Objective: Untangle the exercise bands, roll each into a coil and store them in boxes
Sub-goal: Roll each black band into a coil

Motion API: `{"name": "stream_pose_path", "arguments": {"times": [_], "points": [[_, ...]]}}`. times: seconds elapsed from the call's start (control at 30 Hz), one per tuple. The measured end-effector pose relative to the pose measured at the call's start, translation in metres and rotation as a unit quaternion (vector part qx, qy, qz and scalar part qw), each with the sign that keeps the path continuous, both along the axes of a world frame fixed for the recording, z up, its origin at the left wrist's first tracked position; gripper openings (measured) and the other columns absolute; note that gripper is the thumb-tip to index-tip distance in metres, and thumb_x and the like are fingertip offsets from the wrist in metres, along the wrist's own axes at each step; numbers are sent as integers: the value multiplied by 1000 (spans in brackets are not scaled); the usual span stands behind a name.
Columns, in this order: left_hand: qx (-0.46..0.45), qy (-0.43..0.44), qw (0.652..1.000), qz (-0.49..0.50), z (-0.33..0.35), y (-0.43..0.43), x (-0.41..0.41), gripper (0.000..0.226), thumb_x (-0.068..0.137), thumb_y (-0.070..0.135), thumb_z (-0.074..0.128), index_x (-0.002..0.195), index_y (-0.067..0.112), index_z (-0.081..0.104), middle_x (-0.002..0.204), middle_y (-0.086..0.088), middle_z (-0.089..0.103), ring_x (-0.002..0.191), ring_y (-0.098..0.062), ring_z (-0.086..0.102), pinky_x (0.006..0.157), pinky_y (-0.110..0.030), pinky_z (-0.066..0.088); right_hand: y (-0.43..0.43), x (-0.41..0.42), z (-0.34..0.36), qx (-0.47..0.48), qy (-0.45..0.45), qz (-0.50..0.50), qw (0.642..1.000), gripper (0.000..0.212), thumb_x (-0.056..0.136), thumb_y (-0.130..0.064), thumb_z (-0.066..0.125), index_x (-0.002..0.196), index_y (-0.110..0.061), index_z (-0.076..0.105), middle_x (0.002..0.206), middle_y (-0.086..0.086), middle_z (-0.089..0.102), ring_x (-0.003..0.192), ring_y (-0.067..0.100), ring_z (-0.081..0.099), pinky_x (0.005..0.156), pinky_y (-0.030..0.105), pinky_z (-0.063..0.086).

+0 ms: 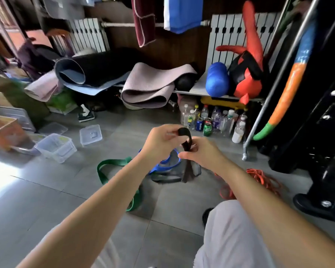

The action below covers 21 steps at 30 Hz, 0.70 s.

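"Starting the coil, looks like. Where's the black band (184, 132)?"

"Held up over the floor (66, 190), tail dangling by the blue band (165, 165). Your left grip (161, 143) pinches the top loop; right grip (200, 154) is clamped on it just below. Keep it flat, wind tight, feed slack through your right, no twists. Boxes (56, 147) wait on your left."

The left forearm (112, 188) is covering part of the green band (112, 163). The black band (186, 172) is blurring below the right hand (199, 151), its end untellable. The left edge is cropping the orange box (4, 130).
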State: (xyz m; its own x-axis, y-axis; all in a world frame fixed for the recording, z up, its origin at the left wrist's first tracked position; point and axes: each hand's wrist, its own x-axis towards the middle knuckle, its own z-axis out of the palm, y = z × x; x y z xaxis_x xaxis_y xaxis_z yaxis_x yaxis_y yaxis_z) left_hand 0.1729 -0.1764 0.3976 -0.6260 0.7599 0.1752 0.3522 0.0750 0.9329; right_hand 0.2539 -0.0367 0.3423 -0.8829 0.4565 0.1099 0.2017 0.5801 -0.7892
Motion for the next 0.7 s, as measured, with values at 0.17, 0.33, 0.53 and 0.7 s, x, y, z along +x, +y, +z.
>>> {"name": "stream_pose_path", "arguments": {"times": [0.17, 0.33, 0.53, 0.7], "points": [[136, -130, 982, -24, 44, -34, 20, 26, 89, -4, 56, 98, 18, 66, 87, -12, 66, 83, -27, 65, 82, -42, 57, -34, 15, 38, -109, 108, 25, 988, 22, 71, -8, 79, 74, -25, 65, 70, -7, 67, 66, 6, 61, 68, 28, 52], [172, -203, 963, -29, 57, -59, 24, 26, 93, -2, 51, 116, 6, 59, 91, -12, 65, 75, -21, 68, 73, -34, 58, -55, 41, 65, -176, 168, 33, 969, 25, 74, 5, 73, 79, -19, 65, 60, -9, 65, 52, 1, 59, 50, 14, 48], [9, 48, 998, 40, 49, -70, 30, 26, 88, 3, 60, 102, 23, 65, 87, 6, 63, 51, 8, 52, 48, -8, 41, -63, 73, 66, -152, 120, 12, 981, 21, 78, -1, 72, 78, -21, 67, 51, -11, 62, 44, -2, 53, 47, 12, 44], [-108, 226, 968, 15, 39, -69, 40, 37, 85, 2, 54, 94, 34, 69, 78, 3, 63, 62, -21, 62, 58, -29, 53, -62, 88, 53, -83, 65, 27, 994, 20, 80, -2, 71, 85, -21, 68, 50, -19, 59, 45, -6, 48, 49, 7, 39]]}}
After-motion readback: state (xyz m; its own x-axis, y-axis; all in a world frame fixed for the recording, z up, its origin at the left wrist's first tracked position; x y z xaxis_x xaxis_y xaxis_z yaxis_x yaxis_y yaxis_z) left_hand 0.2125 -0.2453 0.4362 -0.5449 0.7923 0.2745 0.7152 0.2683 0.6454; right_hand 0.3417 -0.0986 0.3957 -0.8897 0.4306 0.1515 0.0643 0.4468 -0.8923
